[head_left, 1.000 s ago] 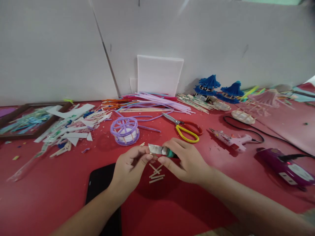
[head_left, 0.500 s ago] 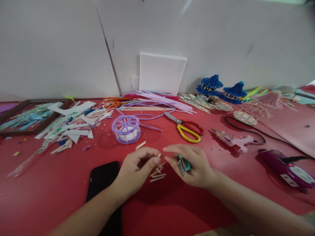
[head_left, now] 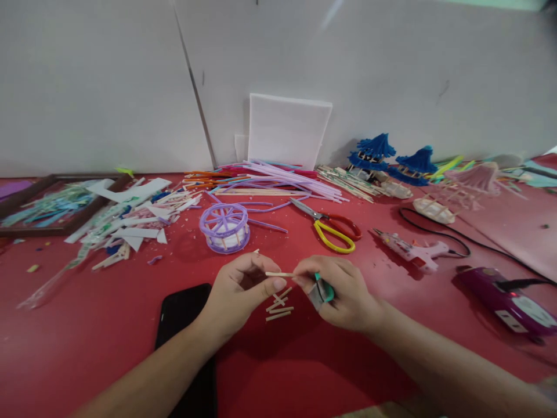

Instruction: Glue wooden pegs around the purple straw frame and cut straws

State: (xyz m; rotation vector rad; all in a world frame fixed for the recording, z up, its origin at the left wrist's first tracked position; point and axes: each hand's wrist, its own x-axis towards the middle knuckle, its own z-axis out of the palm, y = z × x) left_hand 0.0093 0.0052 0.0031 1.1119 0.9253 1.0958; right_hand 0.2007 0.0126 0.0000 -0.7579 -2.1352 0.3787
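Observation:
A short wooden stick (head_left: 279, 274) lies level between my two hands. The thumb and fingers of my left hand (head_left: 241, 290) pinch its left end. My right hand (head_left: 343, 293) has its thumb and index finger at the right end, while a green-handled cutting tool (head_left: 324, 290) rests inside the same hand. Just below the fingertips, several cut sticks (head_left: 279, 310) are scattered on the red table (head_left: 278, 371). Beyond my left hand stands a round purple frame (head_left: 224, 228) with a white base and short upright sticks.
Scissors (head_left: 335, 229), a glue gun (head_left: 411, 251) with a cord and a purple power strip (head_left: 509, 302) lie to the right. A black phone (head_left: 180, 310) is under my left forearm. Purple stems (head_left: 287, 177), paper scraps (head_left: 134, 223) and blue-roofed models (head_left: 372, 154) line the back.
The stick now shows stretched between both hands. My right thumb and index finger have closed onto its right end; before, they were apart from my left fingertips.

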